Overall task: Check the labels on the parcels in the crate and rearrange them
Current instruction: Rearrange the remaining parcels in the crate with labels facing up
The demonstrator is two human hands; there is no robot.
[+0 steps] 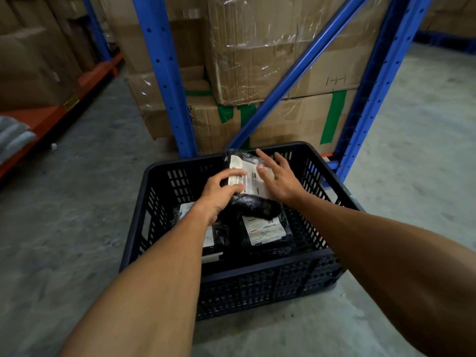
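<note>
The head view looks down on a black plastic crate (260, 282) that stands on a grey concrete floor (77, 228), just in front of a blue rack (164, 73) filled with taped cardboard boxes (270, 55).

The left hand (219, 193) holds a black parcel (253, 203) above the middle of the crate; its fingers are curled over the left edge of the parcel's white label (244, 176), and the thumb is under the bag. The right hand (279, 176) is at the right side of the same parcel, with fingers spread and almost straight. Its thumb lies on the label, and the fingertips are at the far edge; it does not grip.

Below them, inside the crate, two more black parcels lie flat with labels up: one at the left (219, 233), partly hidden by the left forearm, and one at the right (265, 231). The print on the labels is too small to read.
</note>
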